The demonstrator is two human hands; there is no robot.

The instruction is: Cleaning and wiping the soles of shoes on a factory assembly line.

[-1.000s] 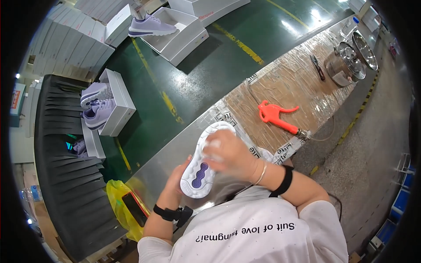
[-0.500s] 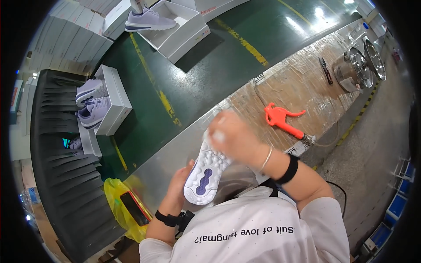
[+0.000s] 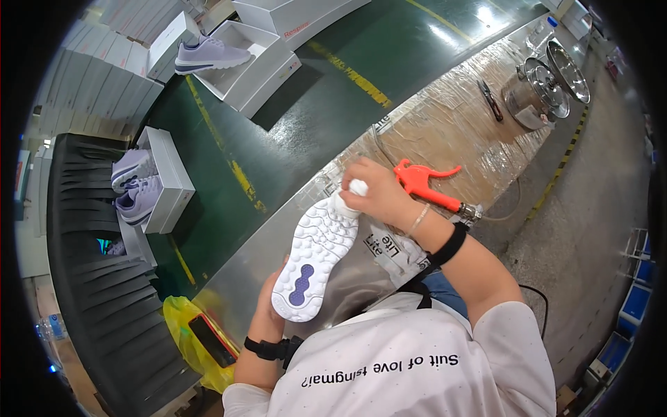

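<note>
My left hand (image 3: 269,297) grips a shoe (image 3: 316,254) from behind, near the heel. The white, bumpy sole with its purple centre patch is turned up, and most of the fingers on that side are hidden by it. Pinched in my right hand (image 3: 381,193) is a white wad (image 3: 358,187), perhaps cloth or tissue, which touches the toe end of the sole. Beyond that hand, on the bench, lies an orange-red air blow gun (image 3: 420,182) with a metal hose fitting.
Lilac sneakers (image 3: 139,198) sit in a white box (image 3: 174,187) by a black strip curtain (image 3: 97,299). Another sneaker (image 3: 212,55) rests across an open box (image 3: 253,76) on the green conveyor (image 3: 292,132). A knife-like tool (image 3: 490,103), metal pot (image 3: 524,97), yellow bag (image 3: 182,326) and phone (image 3: 212,340) lie around.
My right hand was blurred over the toe end; now it is sharp, with the white wad visible at the sole's tip. The whole view has shifted slightly, and more of the sole shows.
</note>
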